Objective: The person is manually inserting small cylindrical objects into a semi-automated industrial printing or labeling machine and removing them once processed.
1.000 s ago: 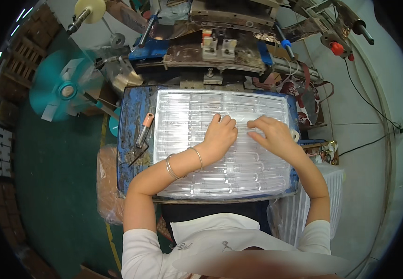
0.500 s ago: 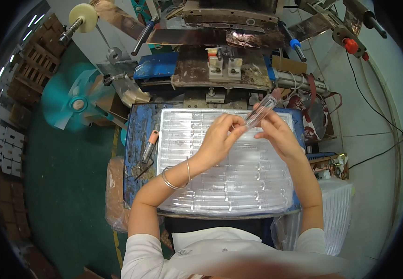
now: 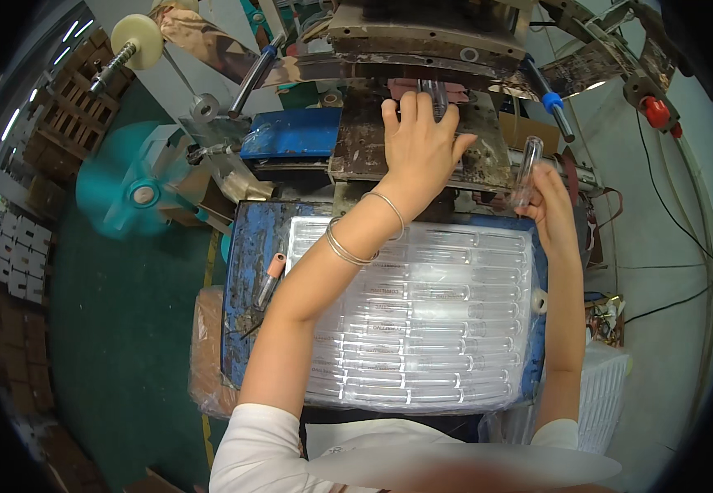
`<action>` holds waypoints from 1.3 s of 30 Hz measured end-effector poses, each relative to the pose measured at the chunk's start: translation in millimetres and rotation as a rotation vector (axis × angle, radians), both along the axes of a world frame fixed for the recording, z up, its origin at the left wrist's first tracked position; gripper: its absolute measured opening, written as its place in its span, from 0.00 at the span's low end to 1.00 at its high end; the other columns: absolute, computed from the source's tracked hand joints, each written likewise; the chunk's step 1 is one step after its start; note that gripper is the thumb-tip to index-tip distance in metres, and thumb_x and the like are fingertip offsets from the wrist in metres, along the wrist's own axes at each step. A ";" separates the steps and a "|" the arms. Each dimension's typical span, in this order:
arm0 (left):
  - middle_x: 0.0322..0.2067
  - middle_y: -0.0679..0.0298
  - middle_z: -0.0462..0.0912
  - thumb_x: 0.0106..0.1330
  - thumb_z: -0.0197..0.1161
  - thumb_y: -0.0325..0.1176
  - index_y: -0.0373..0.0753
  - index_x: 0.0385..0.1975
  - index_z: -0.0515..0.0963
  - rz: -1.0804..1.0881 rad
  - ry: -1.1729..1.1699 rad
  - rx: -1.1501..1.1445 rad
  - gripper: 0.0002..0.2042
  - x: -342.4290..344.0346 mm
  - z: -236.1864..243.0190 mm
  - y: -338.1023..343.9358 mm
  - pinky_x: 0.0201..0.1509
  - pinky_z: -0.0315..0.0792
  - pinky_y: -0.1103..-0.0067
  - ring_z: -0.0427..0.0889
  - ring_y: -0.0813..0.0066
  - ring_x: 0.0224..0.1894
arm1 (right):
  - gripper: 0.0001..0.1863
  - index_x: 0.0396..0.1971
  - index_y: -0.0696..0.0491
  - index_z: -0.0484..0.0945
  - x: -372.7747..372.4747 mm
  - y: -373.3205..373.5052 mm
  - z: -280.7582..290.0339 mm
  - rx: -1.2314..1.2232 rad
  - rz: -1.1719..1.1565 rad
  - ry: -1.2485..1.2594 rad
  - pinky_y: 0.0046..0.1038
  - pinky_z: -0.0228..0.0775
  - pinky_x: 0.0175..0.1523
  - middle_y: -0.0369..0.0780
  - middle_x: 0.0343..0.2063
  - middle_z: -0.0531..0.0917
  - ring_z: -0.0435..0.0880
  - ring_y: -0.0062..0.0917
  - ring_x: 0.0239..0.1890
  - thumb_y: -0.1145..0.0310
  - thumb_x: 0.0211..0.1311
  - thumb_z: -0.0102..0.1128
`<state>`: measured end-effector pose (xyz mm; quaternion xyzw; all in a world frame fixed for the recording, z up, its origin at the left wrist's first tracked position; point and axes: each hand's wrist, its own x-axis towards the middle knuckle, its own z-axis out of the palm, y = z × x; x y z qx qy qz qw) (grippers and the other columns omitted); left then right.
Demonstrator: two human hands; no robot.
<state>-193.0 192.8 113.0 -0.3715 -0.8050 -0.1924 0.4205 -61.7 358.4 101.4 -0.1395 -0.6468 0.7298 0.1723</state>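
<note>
My left hand [image 3: 418,144], with silver bangles on the wrist, reaches onto the metal machine plate [image 3: 360,152], fingers spread and bent, thumb apart, fingertips at a clear tube [image 3: 432,85] standing in the machine; whether they touch it is unclear. My right hand [image 3: 547,193] is closed on another clear tube [image 3: 530,164], held upright right of the plate. Below both hands, a white tray [image 3: 299,230] with rows of clear tubes lies on a worn blue board [image 3: 241,238]. A pink-capped tube [image 3: 272,275] lies on the board, left of the tray.
The upper machine block [image 3: 422,29] hangs over the plate, with metallic foil [image 3: 216,45] and blue-ringed rollers [image 3: 553,107] beside it. A blue metal panel [image 3: 290,131] sits left. A turquoise fan [image 3: 126,189] runs at left, cartons [image 3: 69,115] behind it. Cables run along the right wall.
A tube came up from the tray between both hands. My left hand has since moved forward onto the machine plate; my right hand has moved right and up, holding a tube upright.
</note>
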 end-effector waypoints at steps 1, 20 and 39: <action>0.31 0.60 0.70 0.51 0.61 0.46 0.47 0.35 0.75 0.005 -0.005 -0.002 0.15 -2.2 1.3 0.2 0.46 0.52 0.66 0.65 0.63 0.41 | 0.17 0.44 0.52 0.67 -5.9 0.0 1.6 0.013 -0.054 0.023 0.16 0.70 0.31 0.33 0.31 0.74 0.75 0.12 0.30 0.57 0.61 0.50; 0.25 0.67 0.71 0.51 0.61 0.35 0.43 0.34 0.74 -0.379 -0.474 -0.156 0.11 107.4 -114.2 -68.4 0.51 0.56 0.65 0.69 0.70 0.36 | 0.23 0.44 0.56 0.75 -139.5 -43.7 13.3 0.603 -0.127 0.075 0.20 0.63 0.45 0.39 0.37 0.78 0.74 0.21 0.38 0.54 0.55 0.54; 0.29 0.64 0.72 0.49 0.60 0.33 0.38 0.27 0.74 -0.312 -0.411 -0.272 0.08 107.3 -105.7 -72.5 0.54 0.56 0.67 0.69 0.70 0.37 | 0.23 0.40 0.59 0.75 -148.4 -47.8 10.1 0.664 -0.180 0.208 0.23 0.59 0.51 0.42 0.38 0.77 0.72 0.25 0.42 0.53 0.55 0.53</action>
